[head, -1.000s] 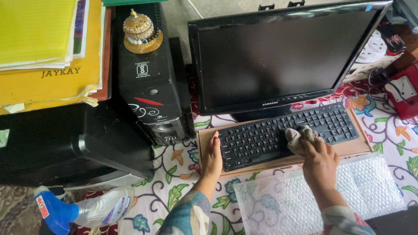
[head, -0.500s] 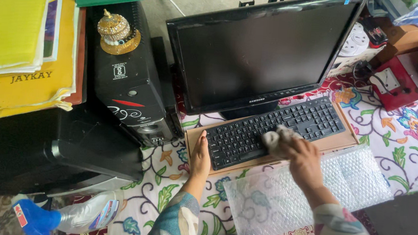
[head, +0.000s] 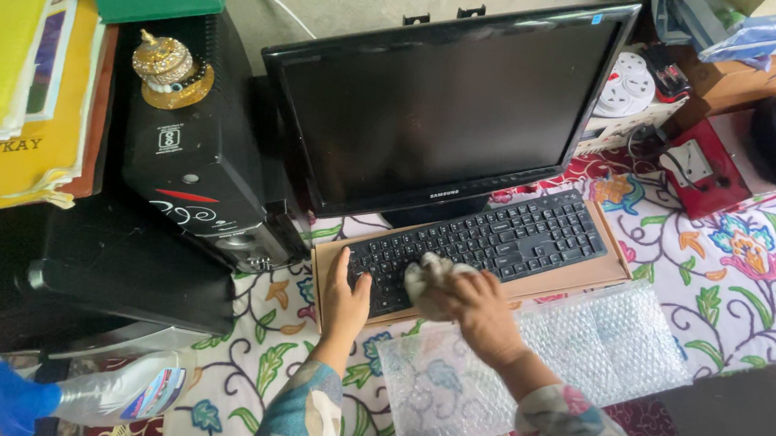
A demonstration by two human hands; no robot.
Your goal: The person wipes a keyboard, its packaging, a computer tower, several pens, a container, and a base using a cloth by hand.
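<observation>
From my feed, well left of the black flat plastic keyboard, a clear plastic spray bottle with a blue trigger head lies on its side on the flowered cloth. Nearer the keyboard stands a glossy black computer tower with a gold beaded ornament on top. The keyboard rests on a flat brown cardboard sheet, straight-edged, right in front of the black glossy monitor.

My left hand lies flat, fingers loosely spread and gripping nothing, on the keyboard's left end and the cardboard edge, wrist angled in from below. My right hand is closed around a crumpled grey-white soft cloth, pressing it onto the keys left of the keyboard's middle.

In front of the keyboard a rumpled sheet of clear bubble wrap touches the cardboard. The keyboard's right half lies uncovered; beyond it are a white socket board and a red box.
</observation>
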